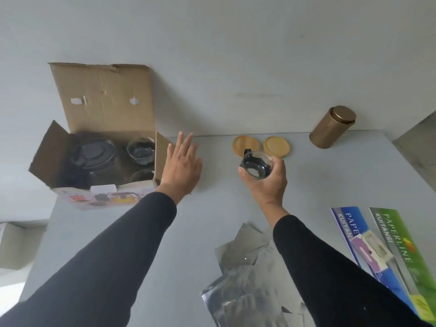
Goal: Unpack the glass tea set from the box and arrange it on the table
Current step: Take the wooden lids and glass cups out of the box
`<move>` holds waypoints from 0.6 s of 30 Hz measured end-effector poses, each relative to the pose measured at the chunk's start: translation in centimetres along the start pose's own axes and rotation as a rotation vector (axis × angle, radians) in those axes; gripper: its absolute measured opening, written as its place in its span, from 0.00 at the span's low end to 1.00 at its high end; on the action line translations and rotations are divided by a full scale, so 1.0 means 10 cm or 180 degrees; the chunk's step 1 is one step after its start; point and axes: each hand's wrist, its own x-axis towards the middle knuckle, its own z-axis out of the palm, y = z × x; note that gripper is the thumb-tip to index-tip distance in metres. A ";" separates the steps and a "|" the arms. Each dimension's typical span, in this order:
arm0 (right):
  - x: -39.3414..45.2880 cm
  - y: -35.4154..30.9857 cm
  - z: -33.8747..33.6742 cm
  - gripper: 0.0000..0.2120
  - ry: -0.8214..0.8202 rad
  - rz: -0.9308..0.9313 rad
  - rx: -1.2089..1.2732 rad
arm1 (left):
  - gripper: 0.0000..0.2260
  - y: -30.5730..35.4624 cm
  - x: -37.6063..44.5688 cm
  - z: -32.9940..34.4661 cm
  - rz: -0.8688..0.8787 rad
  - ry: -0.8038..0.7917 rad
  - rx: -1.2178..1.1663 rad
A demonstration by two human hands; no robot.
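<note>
An open cardboard box [103,100] stands at the table's far left corner, lid flap up. Inside it I see a glass teapot with a dark lid [94,156] and a glass cup [140,149], with another cup dimly visible in front of that one. My left hand [182,166] hovers flat with fingers spread just right of the box, holding nothing. My right hand [266,180] grips a glass cup with a black handle [256,165] just in front of two round wooden coasters [246,143].
A bronze cylindrical canister [332,126] stands at the far right by the wall. Silver foil bags [250,279] lie near the front. Blue and green Paperline receipt books [396,251] lie at the right. The grey table [212,208] ends just left of the box.
</note>
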 end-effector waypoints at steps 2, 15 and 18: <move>0.14 0.27 -0.18 0.34 -0.0023 0.0093 -0.0056 | 0.23 0.21 -0.01 0.30 -0.0085 -0.0344 0.0053; 0.87 1.34 -0.50 0.35 -0.0369 0.0325 -0.0344 | 0.33 0.69 -0.05 1.33 -0.1089 -0.1607 0.0175; 0.98 1.42 -0.47 0.35 -0.0445 0.0300 -0.0375 | 0.33 0.71 0.00 1.35 -0.1129 -0.1712 0.0259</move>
